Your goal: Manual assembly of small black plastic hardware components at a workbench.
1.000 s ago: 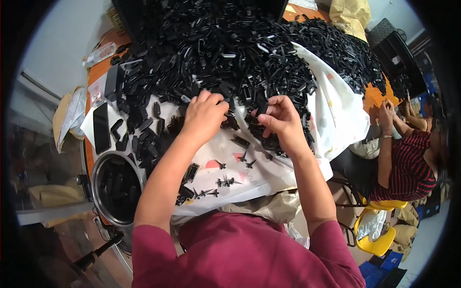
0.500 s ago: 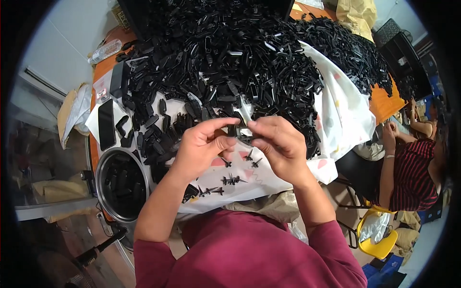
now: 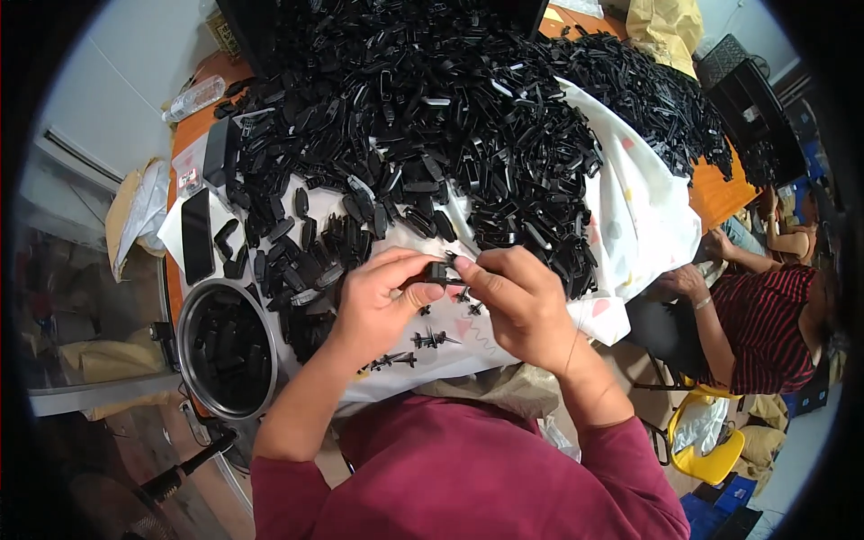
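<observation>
My left hand (image 3: pixel 371 304) is closed in a pinch, with thumb and forefinger on a small black plastic part (image 3: pixel 437 271). Against its right side, my right hand (image 3: pixel 526 306) pinches with thumb and forefinger; a small dark piece (image 3: pixel 451 256) shows at those fingertips, its kind too small to make out. Below the hands, small black pronged pieces (image 3: pixel 436 339) with thin pointed ends lie on the white patterned cloth (image 3: pixel 486 346). Beyond both hands spreads a large heap of black plastic parts (image 3: pixel 423 108).
To the left stands a metal bowl (image 3: pixel 183 355) with black parts inside. A phone (image 3: pixel 197 236), a dark box (image 3: pixel 220 151) and a clear bottle (image 3: pixel 195 97) lie along the table's left side. At right sits a person in a striped shirt (image 3: pixel 765 319), near a yellow chair (image 3: pixel 711 463).
Both hands have come lower, toward me. My right hand has turned, with its fingertips now against the black part in my left. The person at right has moved a hand lower.
</observation>
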Motion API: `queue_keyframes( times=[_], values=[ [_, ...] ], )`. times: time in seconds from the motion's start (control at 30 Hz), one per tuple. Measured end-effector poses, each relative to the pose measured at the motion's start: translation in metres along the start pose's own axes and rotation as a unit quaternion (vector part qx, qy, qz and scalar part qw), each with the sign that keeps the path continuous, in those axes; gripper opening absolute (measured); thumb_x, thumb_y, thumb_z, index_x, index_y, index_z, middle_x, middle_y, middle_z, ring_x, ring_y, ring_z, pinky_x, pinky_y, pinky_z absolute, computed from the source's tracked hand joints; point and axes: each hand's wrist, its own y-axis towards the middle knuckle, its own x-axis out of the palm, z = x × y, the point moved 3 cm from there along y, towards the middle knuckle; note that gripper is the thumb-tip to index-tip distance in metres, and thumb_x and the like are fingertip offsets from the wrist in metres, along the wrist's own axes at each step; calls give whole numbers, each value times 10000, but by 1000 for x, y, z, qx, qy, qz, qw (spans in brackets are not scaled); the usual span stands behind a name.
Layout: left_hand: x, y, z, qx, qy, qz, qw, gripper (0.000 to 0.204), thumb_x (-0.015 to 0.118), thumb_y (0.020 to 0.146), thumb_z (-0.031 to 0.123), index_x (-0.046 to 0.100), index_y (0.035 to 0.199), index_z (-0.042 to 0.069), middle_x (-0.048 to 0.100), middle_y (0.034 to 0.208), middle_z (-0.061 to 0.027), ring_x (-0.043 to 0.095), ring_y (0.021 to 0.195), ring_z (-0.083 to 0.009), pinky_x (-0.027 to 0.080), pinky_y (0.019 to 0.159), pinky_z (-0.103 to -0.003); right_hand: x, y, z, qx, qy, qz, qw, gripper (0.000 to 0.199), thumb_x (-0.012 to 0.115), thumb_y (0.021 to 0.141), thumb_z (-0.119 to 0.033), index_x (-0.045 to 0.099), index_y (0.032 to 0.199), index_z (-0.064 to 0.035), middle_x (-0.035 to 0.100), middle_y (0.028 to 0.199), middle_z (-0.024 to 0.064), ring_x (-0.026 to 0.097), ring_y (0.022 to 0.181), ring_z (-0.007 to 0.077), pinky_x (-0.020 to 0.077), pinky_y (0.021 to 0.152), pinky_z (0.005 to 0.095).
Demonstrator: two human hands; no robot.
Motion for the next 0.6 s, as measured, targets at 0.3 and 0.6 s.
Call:
queue_keyframes(
  times=[0.3,0.6],
  values=[
    [32,-5,-34,-138,-343,88,925,340,570,858,98,514,1170,-25,589,1033,-63,528,911,-94,413,838,-228,38,-30,19,369,365,22,854,316,620,795,-20,550,1102,5,567,1019,84,584,812,117,515,648,247],
    [15,8,-22,15,-129,47,990,352,532,879,147,494,1179,-33,583,1072,-106,556,960,-155,435,863,-283,47,-21,33,381,533,15,755,239,637,803,-68,566,1005,38,609,844,42,544,700,74,465,634,210]
  ],
)
